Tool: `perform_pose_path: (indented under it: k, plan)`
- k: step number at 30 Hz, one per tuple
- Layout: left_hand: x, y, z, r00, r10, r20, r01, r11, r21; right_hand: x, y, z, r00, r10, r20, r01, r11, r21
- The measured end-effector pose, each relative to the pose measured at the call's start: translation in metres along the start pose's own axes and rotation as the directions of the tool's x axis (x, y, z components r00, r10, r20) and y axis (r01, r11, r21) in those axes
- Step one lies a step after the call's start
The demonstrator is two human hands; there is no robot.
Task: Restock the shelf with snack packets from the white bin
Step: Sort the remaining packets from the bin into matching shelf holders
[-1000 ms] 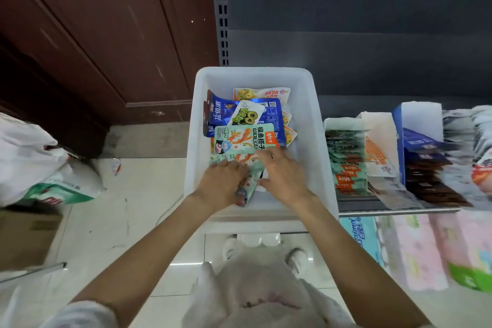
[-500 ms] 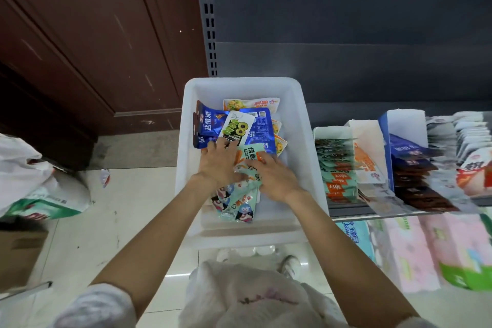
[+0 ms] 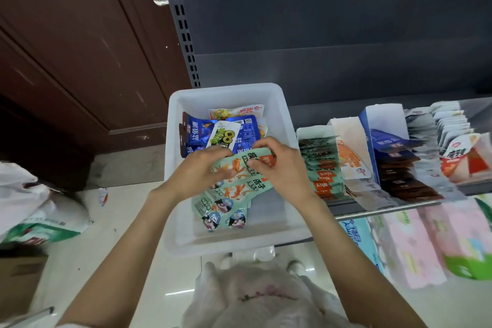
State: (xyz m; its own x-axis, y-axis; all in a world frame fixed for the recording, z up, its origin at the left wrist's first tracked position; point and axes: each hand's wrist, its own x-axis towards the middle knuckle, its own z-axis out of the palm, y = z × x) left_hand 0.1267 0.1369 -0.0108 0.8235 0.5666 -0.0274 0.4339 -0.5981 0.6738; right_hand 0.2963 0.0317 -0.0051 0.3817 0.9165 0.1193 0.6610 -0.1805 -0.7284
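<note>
Head view, both hands' fingers [image 3: 262, 168] grasping green packets [image 3: 234, 189] over white bin [image 3: 175, 194], blue packets [image 3: 197, 132] behind, stocked shelf [image 3: 399, 208] right.

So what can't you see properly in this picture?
Head view only:
- How many green packets are held: both hands cover the stack's top.
- What lies under the blue packets in the white bin: buried.
- Far-right shelf packets: blurred, cut by the edge.
- Small print on the packets: too small.

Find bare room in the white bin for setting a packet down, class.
Free: the bin floor between the green packets and the right wall, plus the near strip by the front wall. Crowded: the far end, piled with blue packets.
</note>
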Motion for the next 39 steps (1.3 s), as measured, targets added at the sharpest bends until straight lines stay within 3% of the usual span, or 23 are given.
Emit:
perform_pose_path:
  k: [5, 7, 9, 11, 12, 14, 17, 19, 23, 25, 28, 30, 33, 36, 39]
  plan:
    - [0.011, 0.020, -0.001, 0.998, 0.023, -0.052, -0.023, 1.000, -0.005, -0.008, 0.011, -0.019, 0.999, -0.007, 0.032, 0.005, 0.997, 0.077]
    - [0.020, 0.034, 0.006, 0.971, 0.068, -0.229, -0.060, 0.997, 0.042, -0.013, 0.015, -0.034, 0.996, 0.031, -0.088, -0.022, 0.995, 0.102]
    - [0.032, 0.052, 0.013, 0.870, 0.041, -0.491, -0.048, 0.999, -0.002, -0.019, 0.024, -0.059, 0.955, 0.098, -0.280, -0.060, 0.988, 0.142]
    - [0.048, 0.068, 0.020, 0.788, -0.030, -0.615, -0.039, 0.994, -0.098, -0.025, 0.040, -0.089, 0.874, 0.247, -0.419, -0.132, 0.950, 0.284]
    - [0.057, 0.074, 0.024, 0.811, -0.027, -0.585, -0.036, 0.995, -0.097, -0.026, 0.050, -0.104, 0.825, 0.338, -0.453, -0.174, 0.914, 0.366]
    - [0.075, 0.083, 0.040, 0.927, 0.024, -0.375, -0.028, 1.000, -0.006, -0.024, 0.070, -0.128, 0.746, 0.503, -0.436, -0.261, 0.824, 0.503]
    - [0.093, 0.095, 0.070, 0.998, 0.047, -0.034, -0.040, 0.982, 0.187, -0.019, 0.079, -0.153, 0.719, 0.579, -0.384, -0.250, 0.732, 0.634]
    - [0.098, 0.100, 0.085, 0.998, 0.043, 0.048, -0.055, 0.954, 0.294, -0.012, 0.078, -0.163, 0.753, 0.502, -0.426, -0.235, 0.809, 0.538]
    - [0.089, 0.099, 0.098, 0.992, 0.116, 0.037, -0.122, 0.948, 0.295, 0.006, 0.074, -0.169, 0.904, 0.141, -0.404, -0.129, 0.990, 0.055]
    - [0.085, 0.096, 0.100, 0.989, 0.150, 0.007, -0.146, 0.951, 0.273, 0.018, 0.074, -0.167, 0.937, -0.123, -0.326, 0.052, 0.974, -0.219]
    - [0.086, 0.096, 0.100, 0.986, 0.165, -0.006, -0.156, 0.944, 0.291, 0.038, 0.069, -0.150, 0.932, -0.349, -0.099, 0.249, 0.813, -0.527]
    - [0.088, 0.096, 0.100, 0.983, 0.181, -0.020, -0.166, 0.935, 0.313, 0.050, 0.067, -0.131, 0.932, -0.357, 0.061, 0.308, 0.694, -0.651]
    - [0.087, 0.096, 0.101, 0.981, 0.188, -0.046, -0.163, 0.931, 0.326, 0.057, 0.069, -0.104, 0.936, -0.163, 0.311, 0.347, 0.563, -0.750]
    - [0.082, 0.093, 0.095, 0.981, 0.182, -0.066, -0.154, 0.942, 0.299, 0.052, 0.070, -0.102, 0.937, -0.045, 0.346, 0.303, 0.597, -0.743]
    - [0.068, 0.083, 0.081, 0.961, 0.120, -0.248, -0.077, 0.981, 0.176, 0.042, 0.071, -0.108, 0.952, -0.028, 0.304, 0.245, 0.662, -0.708]
